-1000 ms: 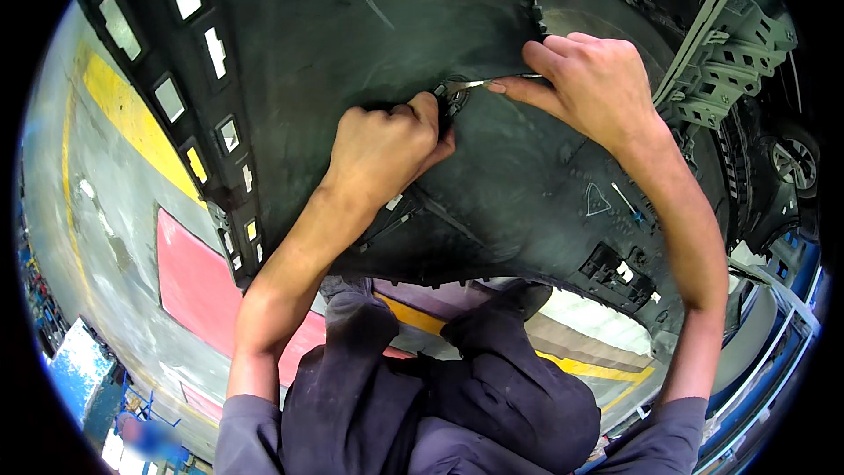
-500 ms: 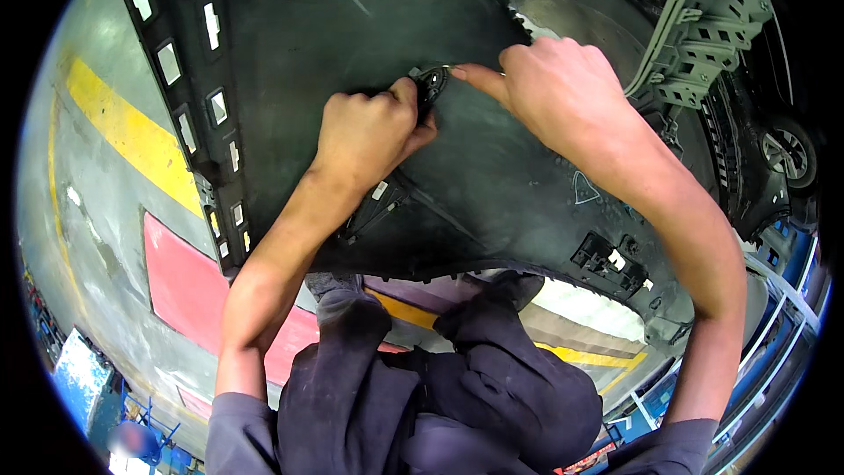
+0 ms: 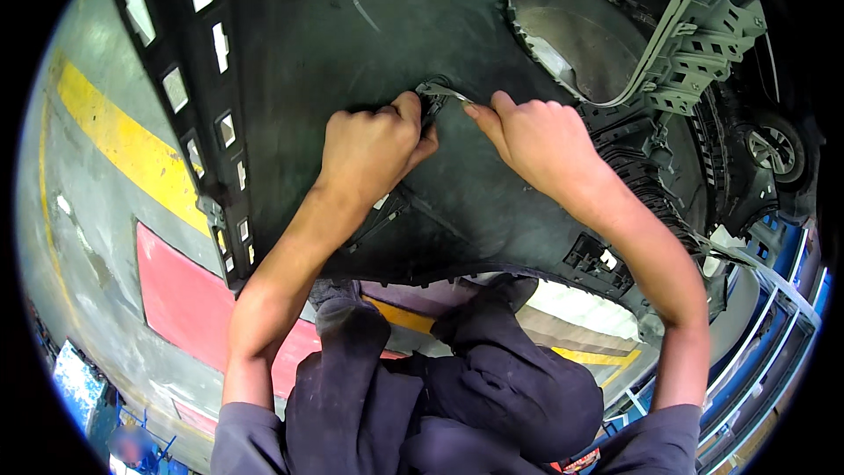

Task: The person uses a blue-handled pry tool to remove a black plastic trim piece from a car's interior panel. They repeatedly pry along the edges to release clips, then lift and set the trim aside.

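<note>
— Right, what have you got hold of there?

— A small metal clip [image 3: 437,92], pale grey, sitting on the inner face of the big black plastic panel [image 3: 352,44]. It lies right between my two hands, at my fingertips. My left hand [image 3: 369,151] is curled nearly closed, thumb and forefinger pinched on the dark end of the clip. My right hand [image 3: 532,136] is partly closed too, forefinger tip pressing the clip's thin metal tongue. Whether the right thumb is under it, I cannot tell.

— How would you handle it well?

— I judge the thing to do is keep the left pinch steady so the clip does not twist, and press with the right fingertip straight along the tongue, not sideways, since thin metal like that would likely bend or spring off. Keeping both wrists resting on the panel should help.

— How much is around you?

— One clip that I can see, one panel. Beyond my right hand there is one round opening [image 3: 576,35] in the panel with a grey ribbed bracket [image 3: 703,31] beside it, and further out one wheel [image 3: 778,154]. Beyond my left hand runs a row of small rectangular slots [image 3: 211,79] along the panel edge; I count about seven. Past that is the grey floor [image 3: 97,237] with one yellow stripe [image 3: 127,145] and one red patch [image 3: 180,295]. Below my hands are my two knees in dark trousers [image 3: 448,387].
</note>
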`<state>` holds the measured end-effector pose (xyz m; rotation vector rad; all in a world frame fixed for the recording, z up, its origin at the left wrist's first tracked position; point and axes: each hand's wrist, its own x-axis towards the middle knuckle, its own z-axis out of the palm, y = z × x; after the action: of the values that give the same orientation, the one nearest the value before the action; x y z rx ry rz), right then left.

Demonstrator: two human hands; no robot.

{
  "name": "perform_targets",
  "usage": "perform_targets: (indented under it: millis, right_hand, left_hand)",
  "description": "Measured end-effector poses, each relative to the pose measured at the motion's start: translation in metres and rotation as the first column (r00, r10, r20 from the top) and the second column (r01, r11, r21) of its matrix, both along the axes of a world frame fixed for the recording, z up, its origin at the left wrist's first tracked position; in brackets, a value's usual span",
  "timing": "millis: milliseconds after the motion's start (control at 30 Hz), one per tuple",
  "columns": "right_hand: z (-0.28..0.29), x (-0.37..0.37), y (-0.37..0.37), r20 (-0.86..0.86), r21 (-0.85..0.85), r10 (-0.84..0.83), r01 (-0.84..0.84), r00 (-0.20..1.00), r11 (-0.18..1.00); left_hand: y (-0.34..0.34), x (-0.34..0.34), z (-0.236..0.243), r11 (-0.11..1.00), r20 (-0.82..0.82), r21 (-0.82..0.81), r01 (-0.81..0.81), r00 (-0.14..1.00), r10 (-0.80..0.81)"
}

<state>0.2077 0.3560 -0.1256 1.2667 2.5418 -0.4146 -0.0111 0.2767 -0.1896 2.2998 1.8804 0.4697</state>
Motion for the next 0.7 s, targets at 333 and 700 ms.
perform_targets:
  millis: [333, 700]
  right_hand:
    - [-0.003, 0.009, 0.01, 0.017, 0.27, 0.177, -0.175, 0.984, 0.947]
    - [0.002, 0.006, 0.035, -0.033, 0.347, 0.334, -0.303, 0.942, 0.888]
  left_hand:
    - [0.001, -0.004, 0.002, 1.0, -0.019, 0.015, 0.025, 1.0, -0.024]
    - [-0.003, -0.002, 0.006, 1.0, -0.036, -0.026, 0.001, 0.999, -0.002]
